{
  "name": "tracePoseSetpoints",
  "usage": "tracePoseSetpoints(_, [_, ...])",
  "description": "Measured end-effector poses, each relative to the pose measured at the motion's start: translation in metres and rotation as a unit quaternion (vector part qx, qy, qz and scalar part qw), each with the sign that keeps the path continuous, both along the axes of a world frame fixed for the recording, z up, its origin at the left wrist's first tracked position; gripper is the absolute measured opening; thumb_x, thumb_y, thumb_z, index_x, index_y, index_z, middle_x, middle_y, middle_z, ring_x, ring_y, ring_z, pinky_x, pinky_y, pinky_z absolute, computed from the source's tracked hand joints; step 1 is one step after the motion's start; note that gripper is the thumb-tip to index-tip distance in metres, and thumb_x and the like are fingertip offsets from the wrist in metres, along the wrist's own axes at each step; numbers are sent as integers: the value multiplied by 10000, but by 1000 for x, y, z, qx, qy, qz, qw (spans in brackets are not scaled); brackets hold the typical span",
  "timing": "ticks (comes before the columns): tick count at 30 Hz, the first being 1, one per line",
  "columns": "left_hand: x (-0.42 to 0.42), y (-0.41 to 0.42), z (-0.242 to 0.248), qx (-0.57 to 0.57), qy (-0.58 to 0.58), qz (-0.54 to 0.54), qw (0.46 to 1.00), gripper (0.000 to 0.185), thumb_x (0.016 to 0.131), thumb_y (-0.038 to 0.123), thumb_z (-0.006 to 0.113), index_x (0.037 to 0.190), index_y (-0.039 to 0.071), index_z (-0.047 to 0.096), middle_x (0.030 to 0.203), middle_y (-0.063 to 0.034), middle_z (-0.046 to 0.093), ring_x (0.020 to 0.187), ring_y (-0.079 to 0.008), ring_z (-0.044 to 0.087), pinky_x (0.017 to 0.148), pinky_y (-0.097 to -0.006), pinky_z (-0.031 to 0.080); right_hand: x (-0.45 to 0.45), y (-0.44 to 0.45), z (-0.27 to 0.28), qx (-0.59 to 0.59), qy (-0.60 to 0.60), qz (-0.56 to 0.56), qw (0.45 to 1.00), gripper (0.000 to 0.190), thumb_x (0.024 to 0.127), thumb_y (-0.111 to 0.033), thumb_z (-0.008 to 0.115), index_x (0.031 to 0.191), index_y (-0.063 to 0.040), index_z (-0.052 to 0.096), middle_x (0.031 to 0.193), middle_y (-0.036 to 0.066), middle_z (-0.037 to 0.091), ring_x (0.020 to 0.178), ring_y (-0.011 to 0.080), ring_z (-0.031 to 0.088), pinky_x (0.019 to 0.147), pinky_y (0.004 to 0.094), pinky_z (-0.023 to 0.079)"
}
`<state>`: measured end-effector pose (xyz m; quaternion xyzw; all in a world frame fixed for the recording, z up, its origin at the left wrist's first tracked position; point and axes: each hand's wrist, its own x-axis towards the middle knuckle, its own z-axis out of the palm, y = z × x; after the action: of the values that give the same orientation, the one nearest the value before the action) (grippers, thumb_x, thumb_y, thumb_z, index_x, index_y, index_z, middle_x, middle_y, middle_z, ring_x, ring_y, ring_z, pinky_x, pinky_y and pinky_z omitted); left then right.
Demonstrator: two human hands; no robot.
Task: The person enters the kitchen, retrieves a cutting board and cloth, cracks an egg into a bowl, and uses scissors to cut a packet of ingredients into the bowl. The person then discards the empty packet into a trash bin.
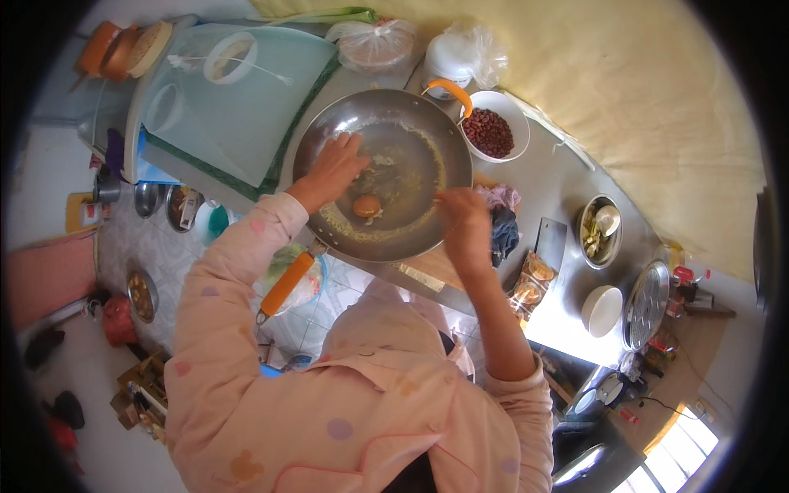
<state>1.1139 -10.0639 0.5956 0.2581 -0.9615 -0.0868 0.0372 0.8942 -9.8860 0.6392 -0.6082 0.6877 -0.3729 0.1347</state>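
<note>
A wide metal frying pan with an orange handle sits before me, its inner wall ringed with yellowish residue. Inside it lies a brown, egg-like round thing with pale crumbs around it. My left hand reaches down into the left side of the pan, fingers bent; what lies under the fingertips is hidden. At the pan's right rim, my right hand is blurred with its fingers drawn together, and I cannot make out whether it holds anything.
A white bowl of red beans stands behind the pan's right side. Crumpled cloths, a cleaver and a bowl with peeled pieces are to the right. A glass-topped surface adjoins on the left.
</note>
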Motion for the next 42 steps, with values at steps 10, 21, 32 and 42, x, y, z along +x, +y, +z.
tracePoseSetpoints(10, [3, -14, 2, -26, -4, -80, 996, 48, 742, 111, 635, 768, 91, 600, 968, -82, 502, 983, -259, 480, 780, -374, 368, 90, -45, -67, 88, 211, 188, 955, 222, 687, -51, 615, 892, -134, 637, 929, 51, 573, 935, 269, 520, 772, 385, 433])
tracePoseSetpoints(21, [30, -15, 19, 5, 31, 1, 1000, 271, 699, 81, 717, 931, 72, 578, 1091, -106, 504, 1023, -297, 483, 814, -418, 377, 94, -55, -59, 110, 229, 154, 955, 143, 740, -165, 632, 861, -93, 651, 894, 94, 603, 915, 275, 537, 779, 433, 427])
tracePoseSetpoints(32, [50, -4, 60, 142, 260, 141, 945, 404, 683, 44, 727, 1043, 86, 547, 1164, -90, 452, 1078, -276, 473, 890, -360, 411, 25, -60, 27, 270, -404, -22, 874, 431, 867, -290, 668, 1163, 17, 602, 1098, 116, 646, 1013, 194, 595, 885, 302, 452])
tracePoseSetpoints(42, [52, 2, 73, 510, 308, 272, 756, 444, 755, 195, 748, 1119, 4, 581, 1085, -57, 552, 924, -140, 545, 813, -277, 457, 5, -40, 15, 216, -636, -70, 738, 290, 912, -236, 599, 1077, 2, 607, 881, 23, 577, 773, 89, 518, 707, 222, 426])
